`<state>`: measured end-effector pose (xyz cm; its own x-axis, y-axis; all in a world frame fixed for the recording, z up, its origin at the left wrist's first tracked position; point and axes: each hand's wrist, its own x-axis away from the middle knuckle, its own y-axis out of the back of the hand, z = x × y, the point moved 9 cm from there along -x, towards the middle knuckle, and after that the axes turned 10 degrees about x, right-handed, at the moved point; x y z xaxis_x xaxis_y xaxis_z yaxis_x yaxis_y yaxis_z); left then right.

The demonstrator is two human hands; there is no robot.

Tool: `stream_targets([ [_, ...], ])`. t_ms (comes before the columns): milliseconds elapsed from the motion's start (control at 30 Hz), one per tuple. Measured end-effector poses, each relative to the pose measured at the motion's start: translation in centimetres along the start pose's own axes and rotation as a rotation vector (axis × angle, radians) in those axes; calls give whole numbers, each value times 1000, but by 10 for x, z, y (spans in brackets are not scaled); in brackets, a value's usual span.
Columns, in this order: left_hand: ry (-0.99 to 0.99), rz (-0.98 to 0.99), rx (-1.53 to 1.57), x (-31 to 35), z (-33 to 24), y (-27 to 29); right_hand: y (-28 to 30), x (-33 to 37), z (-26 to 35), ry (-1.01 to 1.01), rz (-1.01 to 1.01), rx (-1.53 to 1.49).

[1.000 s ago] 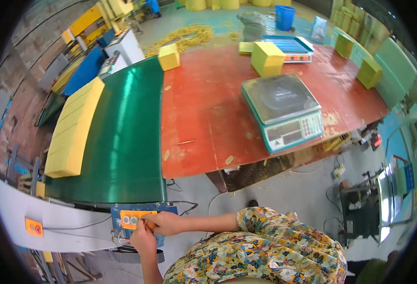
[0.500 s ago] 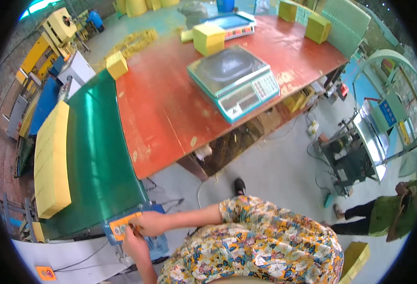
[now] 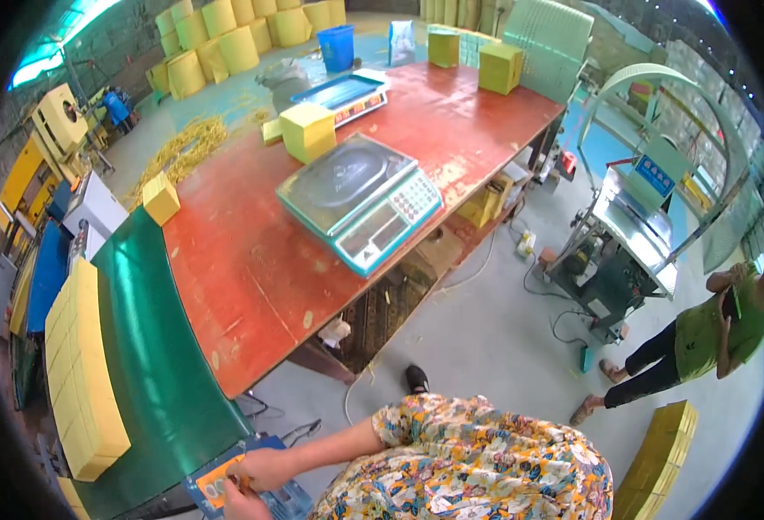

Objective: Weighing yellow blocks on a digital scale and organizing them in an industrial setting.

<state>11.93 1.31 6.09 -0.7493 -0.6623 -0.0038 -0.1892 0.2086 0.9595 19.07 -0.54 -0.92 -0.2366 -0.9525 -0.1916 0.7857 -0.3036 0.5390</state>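
Both hands are close together at the lower left, over an orange control panel with round buttons on a blue machine part. My right hand reaches in from the flowered sleeve, fingers curled in at the panel's right edge. Just below it my left hand is bent with its fingertips up against the right hand. What the fingers pinch, if anything, is too small to make out. Beside the panel runs a green conveyor belt, with a long row of yellow paper-like blocks along its left side.
A red table adjoins the belt, carrying a digital scale, yellow blocks and a second scale with a blue tray. A strapping-type machine with an arch stands at right, near another person. More yellow stacks sit lower right.
The head view has tilted up and turned right, so the table and scale appear further left and lower. Both hands stay together at the orange panel.
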Motion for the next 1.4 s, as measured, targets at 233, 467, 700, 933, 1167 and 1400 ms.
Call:
stream_targets([
  [233,-198,-235,55,-14,21,-18,5,-2,-3,75,-21,-106],
  [467,-172,-262,7,-12,18,-18,6,4,-6,-67,149,-82],
  [700,-15,-249,-20,-11,16,-16,5,5,-9,-13,227,-107],
  [933,198,-266,-113,-7,22,-27,12,3,-12,72,346,-81],
  [1167,323,-333,-149,2,4,-25,11,11,-30,169,475,-57],
  [1400,459,-316,-136,-2,7,-24,60,42,-58,107,489,-92],
])
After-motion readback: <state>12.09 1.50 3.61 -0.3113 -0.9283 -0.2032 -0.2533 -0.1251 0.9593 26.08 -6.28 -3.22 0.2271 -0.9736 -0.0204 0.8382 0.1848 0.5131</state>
